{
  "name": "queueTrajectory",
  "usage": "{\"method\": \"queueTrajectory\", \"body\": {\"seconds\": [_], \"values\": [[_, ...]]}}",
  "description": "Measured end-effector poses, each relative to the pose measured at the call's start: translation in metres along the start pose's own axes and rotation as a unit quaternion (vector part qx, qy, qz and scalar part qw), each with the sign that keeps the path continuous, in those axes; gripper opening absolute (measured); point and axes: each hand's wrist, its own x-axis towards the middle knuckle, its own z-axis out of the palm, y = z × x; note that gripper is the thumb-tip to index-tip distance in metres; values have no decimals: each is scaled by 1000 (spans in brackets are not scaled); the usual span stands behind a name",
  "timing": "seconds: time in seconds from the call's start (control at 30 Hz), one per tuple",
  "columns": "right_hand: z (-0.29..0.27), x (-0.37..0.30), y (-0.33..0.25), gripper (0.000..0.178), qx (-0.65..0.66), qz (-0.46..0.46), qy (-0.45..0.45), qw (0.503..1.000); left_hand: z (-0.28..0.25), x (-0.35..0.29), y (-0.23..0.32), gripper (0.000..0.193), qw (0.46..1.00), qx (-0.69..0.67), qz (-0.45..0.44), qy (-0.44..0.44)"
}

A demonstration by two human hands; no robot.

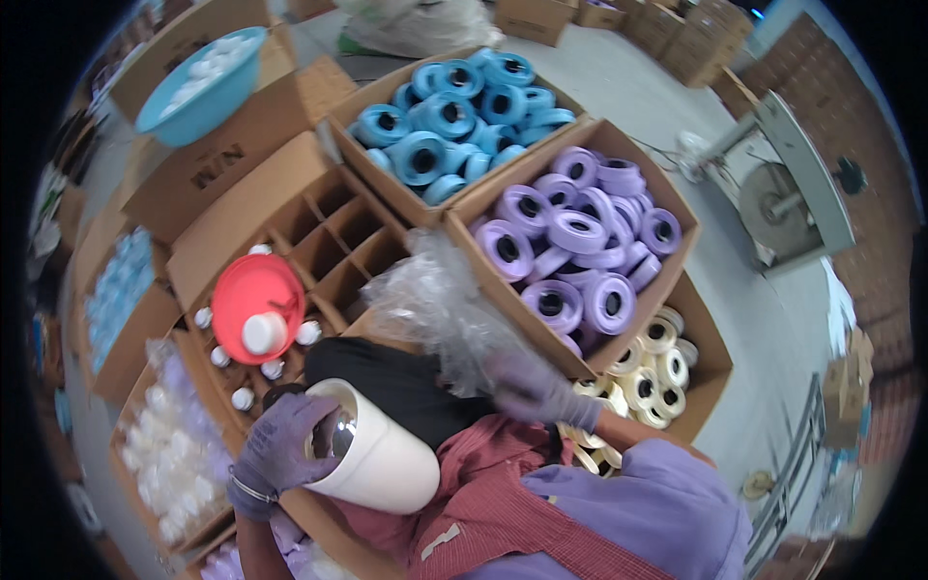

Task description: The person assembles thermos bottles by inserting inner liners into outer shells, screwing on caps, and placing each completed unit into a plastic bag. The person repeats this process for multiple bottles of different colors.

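Observation:
My left hand [287, 447], in a grey-purple glove, grips a white cylindrical flask body [391, 459] by its rim. The flask lies tilted over my lap, its mouth facing up and left, with something shiny and silvery inside. Fingers of this hand partly cover the opening. My right hand [536, 389], gloved alike, is blurred at the lower end of a crumpled clear plastic bag [435, 300]; whether its fingers hold the bag cannot be made out.
Open cartons hold blue ring-shaped parts [447, 114], purple ones [578, 232] and cream ones [643, 387]. A red bowl [253, 290] with a white cap sits on a divided carton [329, 232]. A blue basin [203, 92] stands far left, a grey machine [778, 193] far right.

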Motion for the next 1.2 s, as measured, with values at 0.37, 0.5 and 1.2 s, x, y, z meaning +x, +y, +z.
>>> {"method": "queueTrajectory", "body": {"seconds": [0.37, 0.5, 1.2], "values": [[-31, -329, 131, 82, -42, 691, 197, 695, 21, -5, -10, 80, 970, -166, -175, 10], [40, -317, 116, 101, 26, 715, 146, 683, 19, -2, -3, 97, 974, -109, -200, -1], [-28, 187, -86, 63, -216, -167, 220, 936, -2, 73, 54, 61, 752, -639, -66, 146]]}}
